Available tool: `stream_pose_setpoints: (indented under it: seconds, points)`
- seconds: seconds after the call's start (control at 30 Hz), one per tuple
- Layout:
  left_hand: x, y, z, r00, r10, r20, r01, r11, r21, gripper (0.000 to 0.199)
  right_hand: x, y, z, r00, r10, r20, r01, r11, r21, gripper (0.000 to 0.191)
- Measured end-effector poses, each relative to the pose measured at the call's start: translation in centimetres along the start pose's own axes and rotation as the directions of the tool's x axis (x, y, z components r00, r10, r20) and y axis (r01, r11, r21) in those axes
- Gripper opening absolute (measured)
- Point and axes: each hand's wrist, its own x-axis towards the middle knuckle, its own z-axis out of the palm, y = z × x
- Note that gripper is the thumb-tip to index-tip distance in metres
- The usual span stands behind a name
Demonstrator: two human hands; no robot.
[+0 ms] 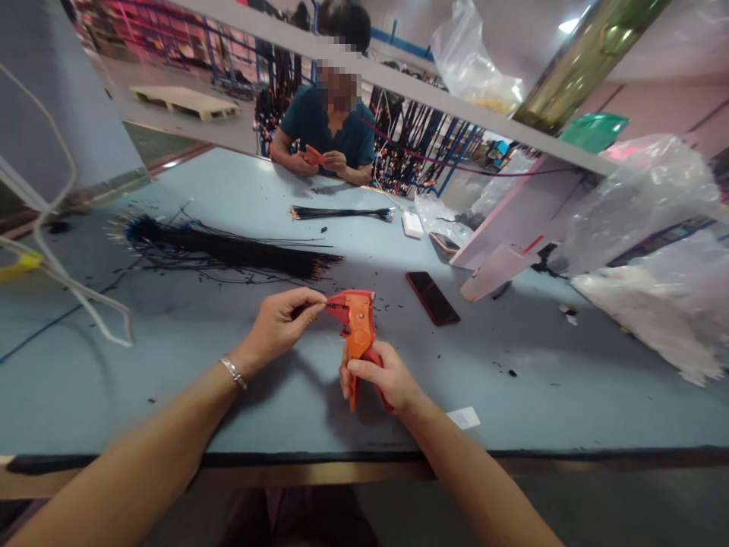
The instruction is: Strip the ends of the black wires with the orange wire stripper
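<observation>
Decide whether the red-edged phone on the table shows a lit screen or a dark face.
Dark: the phone lies flat on the table, its upward face black, with no glow or picture showing.

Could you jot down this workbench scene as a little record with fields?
Left hand: left hand, fingertips pinched at the tool's nose; anything between them is too small to tell
Right hand: right hand, gripping the orange-red hand tool
Beyond the hands: large black wire bundle, smaller bundle
Right of tool: dark phone, lying flat
Surface: blue-grey table, with scattered black bits
Across table: person in teal shirt, holding a similar-coloured tool
</observation>
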Motion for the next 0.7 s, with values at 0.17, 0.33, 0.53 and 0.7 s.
stream_pose_setpoints:
  seconds: [0.17,0.33,0.53,0.7]
  points:
    - [-0.02,0.08,-0.01,1.0,-0.025,0.005,0.025,1.0,0.005,0.02,0.05,0.18,-0.14,1.0,0.001,0.016,-0.001,1.0,0.021,0.029]
    - [-0.05,-0.1,0.09,1.0,-0.014,0.003,0.014,1.0,0.021,0.021,0.16,0.13,-0.18,0.999,0.027,0.028,-0.029,0.998,0.064,0.029]
    - [-0.11,-0.1,0.08,1.0,-0.014,0.003,0.014,1.0,0.023,0.022,0.11,0.12,-0.14,1.0,0.021,0.021,-0.022,0.998,0.058,0.028]
    - [-0.17,0.0,0.11,0.999,-0.031,0.008,0.031,0.999,0.032,0.023,0.02,0.21,0.11,1.0,0.019,-0.005,-0.019,0.999,0.029,0.03]
